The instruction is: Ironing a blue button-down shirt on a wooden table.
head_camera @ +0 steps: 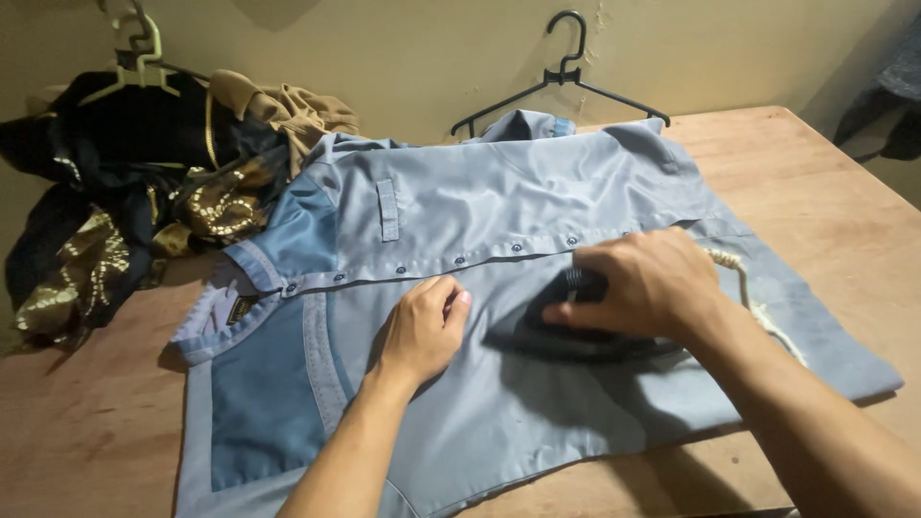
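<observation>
A dark iron sits flat on a light blue shirt, just below the row of small buttons that runs across the middle of the garment. The right hand is curled shut around the iron's handle, fingers wrapped over the top. The left hand rests just beside the iron's nose, fingers bent and pressed down on the cloth, pinning it flat without pinching anything. A pale braided cord trails from behind the right hand across the shirt's lower right part.

The shirt is spread face up on a wooden bench, with the collar to the left and a darker blue panel under it. Judging from how the cloth lies, the stretch around the hands looks fairly smooth, while the far side above the buttons and the area near the collar show folds and soft creases, so a good share of the pressing seems left to do.

At the far edge a black hanger leans against the wall. To the left lies a heap of dark and gold clothes, with a pale hanger above it.
</observation>
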